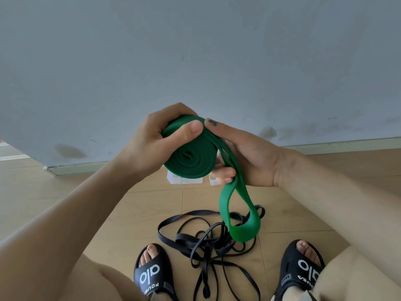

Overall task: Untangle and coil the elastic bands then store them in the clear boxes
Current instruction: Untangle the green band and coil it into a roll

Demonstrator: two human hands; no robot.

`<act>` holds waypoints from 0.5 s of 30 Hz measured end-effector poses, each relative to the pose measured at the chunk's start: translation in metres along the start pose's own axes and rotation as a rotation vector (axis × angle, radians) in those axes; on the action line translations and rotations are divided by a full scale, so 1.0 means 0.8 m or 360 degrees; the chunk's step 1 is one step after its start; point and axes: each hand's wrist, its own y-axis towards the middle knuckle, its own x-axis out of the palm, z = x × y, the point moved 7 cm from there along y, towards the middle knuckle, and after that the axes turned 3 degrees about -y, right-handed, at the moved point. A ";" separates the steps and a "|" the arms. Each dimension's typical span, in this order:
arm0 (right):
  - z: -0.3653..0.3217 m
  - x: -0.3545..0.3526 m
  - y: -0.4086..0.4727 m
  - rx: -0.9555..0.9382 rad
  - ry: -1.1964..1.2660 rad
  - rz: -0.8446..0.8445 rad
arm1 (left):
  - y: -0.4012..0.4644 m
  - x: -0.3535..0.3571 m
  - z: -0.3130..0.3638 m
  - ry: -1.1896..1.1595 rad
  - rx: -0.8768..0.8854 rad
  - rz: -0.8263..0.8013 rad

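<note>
Left hand [149, 140]: I see it clamped on the green band [191, 159] coil, thumb across the top.
Right hand [249, 157]: fingers pinch the loose tail beside the coil.
Tail: its loop hangs below my grip, above the black bands [208, 242].
Risk: if the thumb eases, I judge the coil springs open.
Boxes: clear boxes [184, 180] sit behind the coil, mostly hidden.

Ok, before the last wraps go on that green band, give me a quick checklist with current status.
1. Coil held firm: ok. Left hand clamps the green band roll, thumb across its top.
2. Tail under control: ok. Right hand guides the loose strands with its fingers.
3. Coil finished: not ok. A loop hangs down unrolled.
4. Tail free of the black bands: cannot tell. The loop's end overlaps the pile in view; contact is unclear.
5. Clear boxes ready: cannot tell. They sit on the floor behind the coil, mostly hidden.
6. Black bands untangled: not ok. They lie knotted between the feet.
</note>
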 end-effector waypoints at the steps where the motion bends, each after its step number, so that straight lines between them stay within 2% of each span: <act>1: 0.000 -0.002 0.001 -0.0006 -0.0006 0.0008 | 0.000 0.001 -0.001 -0.0051 -0.0011 -0.0003; 3: 0.002 -0.009 0.003 0.0014 -0.0053 0.0063 | 0.001 -0.001 -0.003 -0.0007 -0.0030 -0.0087; 7: 0.016 -0.018 0.009 0.0141 -0.0387 0.0255 | -0.001 0.006 -0.011 0.0684 0.0006 -0.0354; 9: 0.025 -0.014 0.012 0.0201 -0.0602 0.0294 | -0.004 0.025 -0.011 0.0866 0.0093 -0.0433; 11: 0.028 -0.013 0.010 0.0243 -0.0655 0.0279 | -0.003 0.035 -0.010 0.0888 0.0156 -0.0444; 15: 0.016 -0.014 -0.006 0.0230 -0.0380 0.0121 | 0.001 0.017 -0.011 0.0622 0.0073 -0.0259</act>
